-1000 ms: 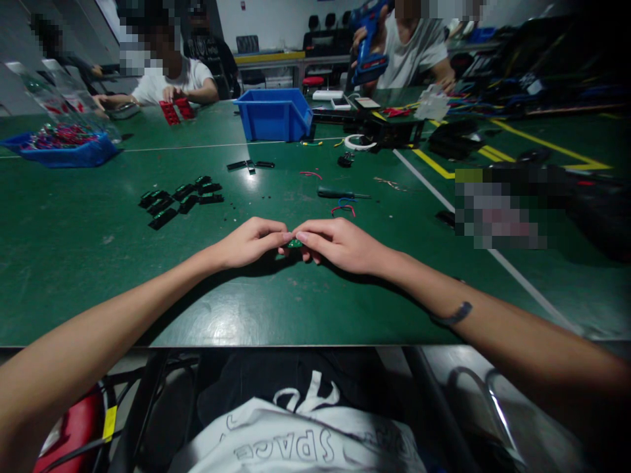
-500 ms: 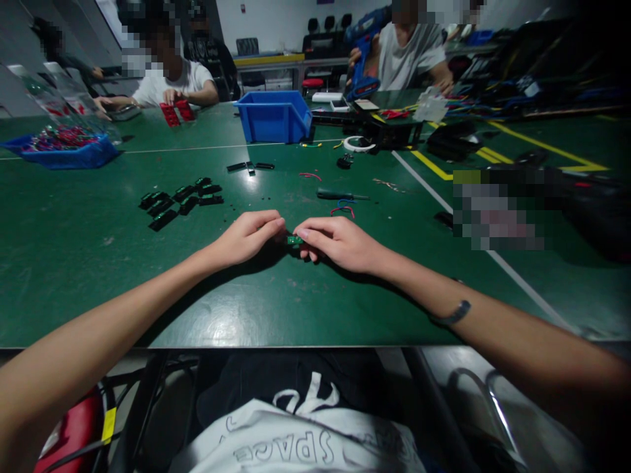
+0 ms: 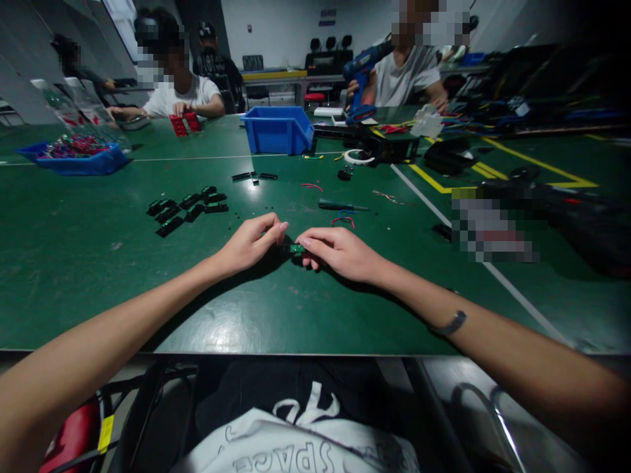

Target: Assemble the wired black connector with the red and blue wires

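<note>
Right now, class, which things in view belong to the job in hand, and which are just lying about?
Likely part of the job:
small green board, held in the right hand
black-and-green pieces, in a group
perhaps the screwdriver, unheld

Seemingly just lying about:
white ring
blue bin
blue tray

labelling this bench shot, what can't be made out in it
Green board: head view, right end hidden by fingers of the right hand.
Blue bin: head view, floor hidden by its near wall.
Dark specks: head view, too small to identify.
Item on the right: head view, masked by pixel blocks.
Shirt lettering: head view, cut off by the bottom edge.
</note>
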### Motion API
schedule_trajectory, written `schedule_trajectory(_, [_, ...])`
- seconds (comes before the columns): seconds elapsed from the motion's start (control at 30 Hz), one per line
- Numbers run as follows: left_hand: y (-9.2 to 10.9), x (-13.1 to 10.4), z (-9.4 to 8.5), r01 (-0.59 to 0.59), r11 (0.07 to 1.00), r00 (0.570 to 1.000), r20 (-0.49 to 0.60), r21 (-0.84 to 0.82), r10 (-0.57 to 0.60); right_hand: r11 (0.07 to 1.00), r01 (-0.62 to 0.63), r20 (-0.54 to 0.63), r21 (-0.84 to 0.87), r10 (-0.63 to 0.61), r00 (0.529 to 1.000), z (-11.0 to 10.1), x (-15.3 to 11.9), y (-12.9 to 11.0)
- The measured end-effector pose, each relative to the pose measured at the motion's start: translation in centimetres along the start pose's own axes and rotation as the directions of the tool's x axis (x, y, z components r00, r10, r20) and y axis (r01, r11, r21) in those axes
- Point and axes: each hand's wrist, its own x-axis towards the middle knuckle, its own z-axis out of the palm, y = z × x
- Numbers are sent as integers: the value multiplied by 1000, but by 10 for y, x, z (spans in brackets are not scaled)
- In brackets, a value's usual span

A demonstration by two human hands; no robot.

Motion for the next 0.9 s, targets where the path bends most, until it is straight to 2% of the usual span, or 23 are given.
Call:
schedule_trajectory(0.37, [8, -3, 1, 14, 1000, 978, 208, -26, -9, 1000, 16, -4, -11, -16, 1000, -1, 0, 0])
schedule_trajectory(0.53, [9, -3, 2, 53, 995, 973, 229, -83, -33, 1000, 20, -10, -20, -20, 1000, 2, 1, -1])
schedule_trajectory(0.67, [10, -4, 1, 87, 991, 975, 212, -105, -63, 996, 52, -200, -75, -66, 978, 2, 4, 0])
schedule_trajectory(0.8, [12, -4, 1, 118, 989, 978, 183, -91, -99, 986, 77, -410, -148, -132, 902, -4, 6, 4])
schedule_trajectory(0.9, [12, -4, 2, 128, 986, 976, 188, -103, -107, 990, 61, -469, -130, -116, 876, -7, 6, 4])
